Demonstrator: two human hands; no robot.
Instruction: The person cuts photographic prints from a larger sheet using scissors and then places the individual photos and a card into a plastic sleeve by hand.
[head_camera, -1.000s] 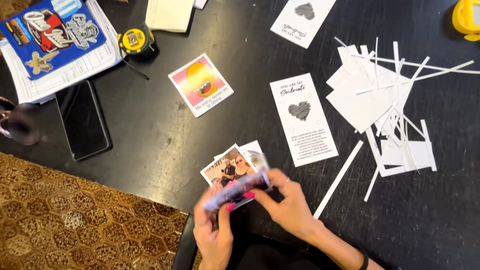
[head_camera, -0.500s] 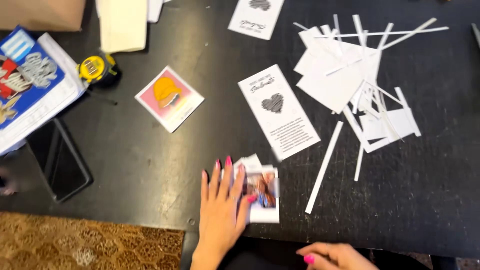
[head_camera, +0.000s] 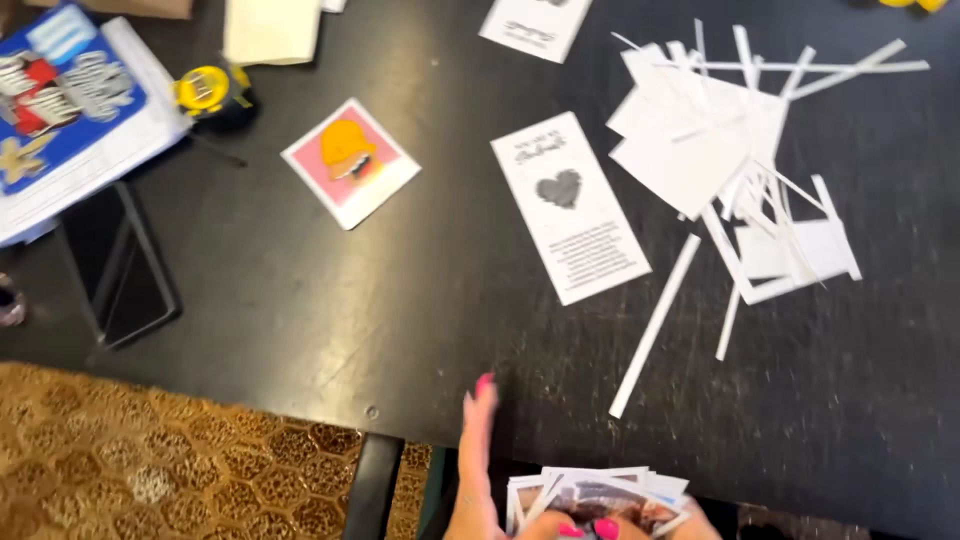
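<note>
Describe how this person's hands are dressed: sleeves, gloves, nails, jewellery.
Both hands are bare, with no gloves. The left hand shows a bright pink polished nail at a fingertip; the right hand shows pink nails too. No rings, sleeves or watch are visible in this cropped view.

Both hands low at frame bottom: left hand (head_camera: 478, 450) fingers extended, right hand (head_camera: 640, 522) curled.

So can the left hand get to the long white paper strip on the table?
Probably yes. The left hand is raised with fingers straight at the table's near edge, and the bare dark table between it and the long white strip has nothing lying on it. The photo stack sits lower, out of the way.
</note>
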